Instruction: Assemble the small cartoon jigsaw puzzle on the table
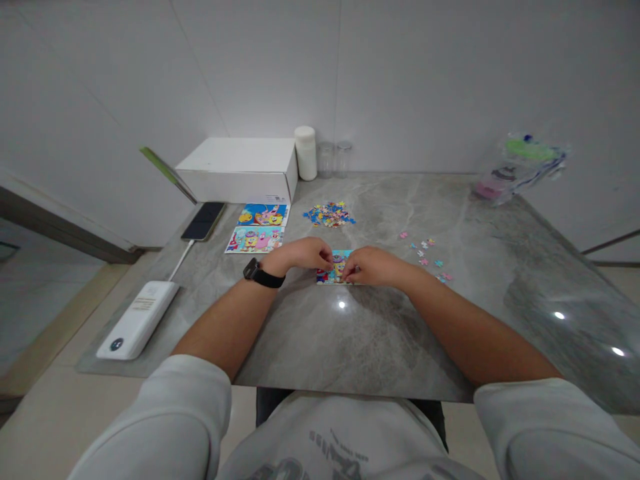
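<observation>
A small colourful jigsaw puzzle (339,269) with cartoon figures lies flat on the grey stone-patterned table, partly covered by my hands. My left hand (309,253), with a black watch on its wrist, is closed with curled fingers over the puzzle's left side. Over the right side, my right hand (373,265) has thumb and fingers pinched together at the surface. Whatever sits between the fingertips of either hand is too small to make out. Beyond the puzzle is a heap of loose jigsaw pieces (330,214). Several scattered pieces (424,262) lie to the right of my right hand.
Two cartoon picture sheets (256,239) lie left of the heap. Behind them are a white box (235,167), a white bottle (306,155) and two clear glasses (343,160). A phone (204,221) is cabled to a white power bank (137,320). A plastic bag (517,167) is at the right.
</observation>
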`<state>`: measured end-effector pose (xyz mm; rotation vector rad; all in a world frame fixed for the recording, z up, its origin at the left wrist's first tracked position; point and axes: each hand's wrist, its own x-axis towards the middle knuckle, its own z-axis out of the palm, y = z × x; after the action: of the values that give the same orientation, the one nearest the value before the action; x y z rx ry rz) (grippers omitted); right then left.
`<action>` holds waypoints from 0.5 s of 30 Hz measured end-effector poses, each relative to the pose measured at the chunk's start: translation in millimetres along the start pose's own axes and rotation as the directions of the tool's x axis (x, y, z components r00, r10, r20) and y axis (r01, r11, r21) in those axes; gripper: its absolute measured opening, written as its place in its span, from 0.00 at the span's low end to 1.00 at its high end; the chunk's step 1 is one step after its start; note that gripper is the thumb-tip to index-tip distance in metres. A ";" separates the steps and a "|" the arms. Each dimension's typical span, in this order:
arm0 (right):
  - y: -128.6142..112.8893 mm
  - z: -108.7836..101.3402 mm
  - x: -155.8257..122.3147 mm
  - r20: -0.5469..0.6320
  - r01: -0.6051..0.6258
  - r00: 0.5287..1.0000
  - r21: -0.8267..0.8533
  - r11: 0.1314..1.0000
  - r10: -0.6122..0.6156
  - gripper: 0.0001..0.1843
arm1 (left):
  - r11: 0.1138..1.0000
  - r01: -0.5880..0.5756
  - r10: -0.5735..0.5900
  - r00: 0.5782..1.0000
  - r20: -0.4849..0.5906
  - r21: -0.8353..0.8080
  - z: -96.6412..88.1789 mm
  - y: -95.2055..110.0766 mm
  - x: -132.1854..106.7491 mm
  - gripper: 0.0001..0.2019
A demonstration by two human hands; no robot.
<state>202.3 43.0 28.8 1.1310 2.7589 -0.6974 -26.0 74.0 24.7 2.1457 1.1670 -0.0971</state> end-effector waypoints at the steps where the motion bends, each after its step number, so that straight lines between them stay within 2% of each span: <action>1: 0.0 0.9 0.0 0.003 0.002 1.000 -0.009 1.000 -0.002 0.13 | 1.000 0.003 -0.003 1.000 -0.004 0.000 0.6 0.7 0.1 0.11; 10: -2.3 3.2 0.3 0.012 0.014 1.000 -0.055 0.998 -0.014 0.13 | 0.993 0.066 -0.060 0.996 -0.063 0.101 3.5 11.0 -0.7 0.11; 15: -2.6 2.8 -0.3 0.006 0.035 0.999 -0.018 0.999 -0.035 0.12 | 0.993 0.062 -0.051 0.993 -0.103 0.104 5.3 8.6 0.6 0.10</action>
<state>200.4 40.0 27.4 1.0777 2.7807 -0.6773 -17.7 68.1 24.9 2.2329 1.3076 -0.0798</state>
